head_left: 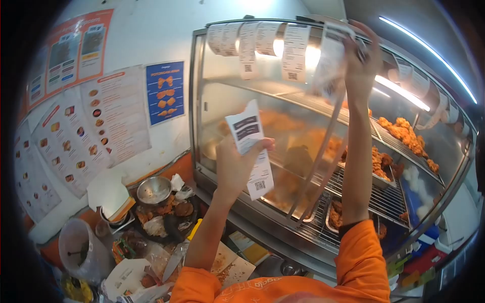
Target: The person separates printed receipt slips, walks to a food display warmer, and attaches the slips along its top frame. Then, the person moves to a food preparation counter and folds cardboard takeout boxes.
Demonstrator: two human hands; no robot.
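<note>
My left hand (233,164) is closed on a printed receipt (260,174), held upright in front of the display cabinet's glass. Dark printed blocks show near the paper's torn top and a QR code near its bottom. Up at the cabinet's top edge, my right hand (362,58) is curled at a second receipt (331,60), its fingers closed at the paper's upper end. Motion blurs this paper and the fingers somewhat. Left of it, several receipts (294,53) hang in a row from the top rail of the warming cabinet (199,108).
Fried chicken (399,132) lies on wire racks inside the cabinet. At lower left are a steel bowl (154,190), a knife (174,261), a clear plastic container (76,242), a white paper box (126,278) and a cutting board (237,267). Menu posters (113,118) cover the wall.
</note>
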